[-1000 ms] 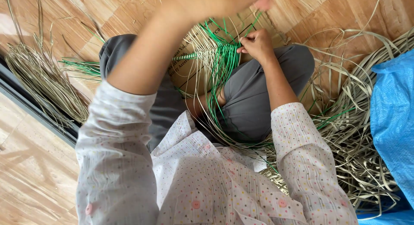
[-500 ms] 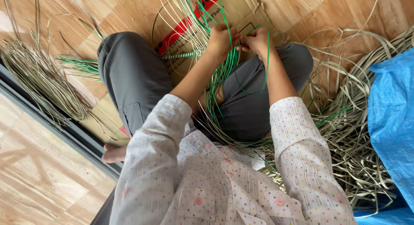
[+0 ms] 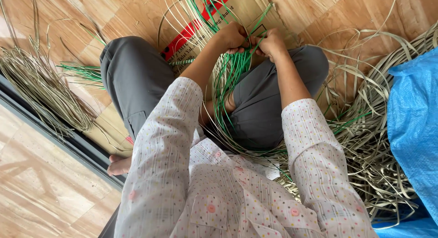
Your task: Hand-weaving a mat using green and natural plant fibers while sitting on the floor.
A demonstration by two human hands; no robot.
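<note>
I sit cross-legged on a wooden floor. My left hand (image 3: pixel 232 36) and my right hand (image 3: pixel 272 41) are close together above my lap, both pinching thin green strips (image 3: pixel 226 78) mixed with pale straw-coloured strips (image 3: pixel 189 12). The strips fan upward past my hands and loop down over my grey trousers (image 3: pixel 260 105). What lies between my fingers is partly hidden by the strands.
A flattened cardboard sheet (image 3: pixel 246 5) with a red band lies under the work. A bundle of pale dried strips (image 3: pixel 43 89) lies at the left, by a dark floor track (image 3: pixel 68 144). A tangled heap of strips (image 3: pixel 369 142) and a blue plastic sheet (image 3: pixel 415 124) are at the right.
My left arm has come down from a raised reach, and its hand now meets the right hand at the strips. The view has tilted, showing more cardboard.
</note>
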